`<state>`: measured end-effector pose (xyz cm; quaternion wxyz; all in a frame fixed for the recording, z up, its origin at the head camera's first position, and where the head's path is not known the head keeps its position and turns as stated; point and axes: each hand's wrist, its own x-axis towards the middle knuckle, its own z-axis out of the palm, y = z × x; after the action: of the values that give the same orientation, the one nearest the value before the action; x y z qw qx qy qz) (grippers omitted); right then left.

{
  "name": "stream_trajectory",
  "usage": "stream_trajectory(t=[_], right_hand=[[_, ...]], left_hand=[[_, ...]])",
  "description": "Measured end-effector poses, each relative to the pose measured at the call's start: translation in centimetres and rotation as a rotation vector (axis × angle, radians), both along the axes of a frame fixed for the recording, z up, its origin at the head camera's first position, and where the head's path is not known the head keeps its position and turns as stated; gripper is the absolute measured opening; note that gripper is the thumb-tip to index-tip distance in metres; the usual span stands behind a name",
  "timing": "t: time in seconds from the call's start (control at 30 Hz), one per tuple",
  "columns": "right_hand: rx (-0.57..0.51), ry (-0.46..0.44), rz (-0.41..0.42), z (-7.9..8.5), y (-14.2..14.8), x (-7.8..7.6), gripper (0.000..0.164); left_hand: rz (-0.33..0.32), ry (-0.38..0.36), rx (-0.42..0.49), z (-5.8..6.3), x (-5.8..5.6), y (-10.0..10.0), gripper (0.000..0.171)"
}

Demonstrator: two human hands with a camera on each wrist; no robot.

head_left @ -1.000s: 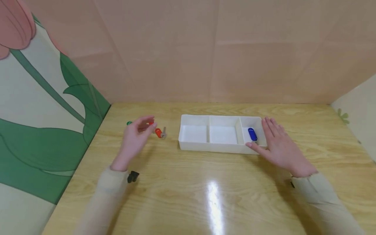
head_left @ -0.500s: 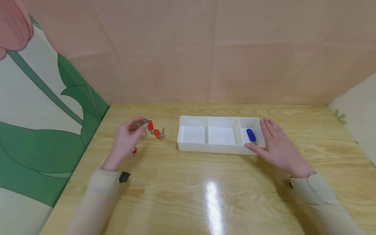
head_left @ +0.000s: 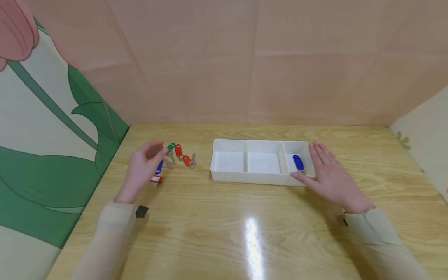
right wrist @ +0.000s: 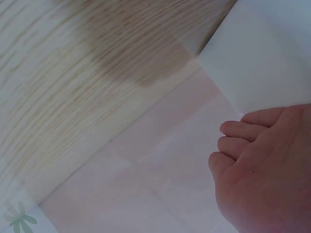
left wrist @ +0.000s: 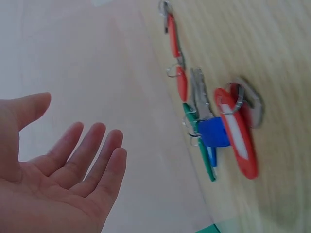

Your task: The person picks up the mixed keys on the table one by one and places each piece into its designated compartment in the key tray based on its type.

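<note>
My left hand (head_left: 141, 167) hovers over a group of keys with coloured tags, its fingers apart and holding nothing. In the left wrist view the group includes a red tag (left wrist: 238, 133) with a white label, a blue tag (left wrist: 214, 133), a green tag (left wrist: 200, 145) and more red tags (left wrist: 181, 83) in a row, with metal keys among them. My right hand (head_left: 330, 179) rests with straight fingers along the right end of a white three-compartment tray (head_left: 245, 177), its thumb at the front rim. One blue key tag (head_left: 298, 162) lies in the right compartment.
The wooden table (head_left: 210, 225) meets a pinkish backdrop (head_left: 252, 77) behind the tray. A side panel with painted leaves (head_left: 84, 128) borders the left, and a pale panel (head_left: 427, 136) the right.
My left hand has drawn back to the left, uncovering more of the green, blue and red key tags beneath it. My right hand stays at the tray's right end.
</note>
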<state>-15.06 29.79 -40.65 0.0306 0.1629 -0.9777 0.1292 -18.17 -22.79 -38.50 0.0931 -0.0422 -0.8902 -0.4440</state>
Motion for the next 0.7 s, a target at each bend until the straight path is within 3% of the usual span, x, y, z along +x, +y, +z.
stream_trajectory(t=[0.37,0.7], right_hand=[[0.002,-0.012,-0.003,-0.2,0.0,0.0,0.105],[0.015,-0.008,-0.007,0.0,0.0,0.0,0.105]], left_hand=[[0.028,-0.002,-0.06,-1.7,0.0,-1.2,0.046],[0.086,-0.186,-0.179,-1.7,0.2,-2.5,0.061]])
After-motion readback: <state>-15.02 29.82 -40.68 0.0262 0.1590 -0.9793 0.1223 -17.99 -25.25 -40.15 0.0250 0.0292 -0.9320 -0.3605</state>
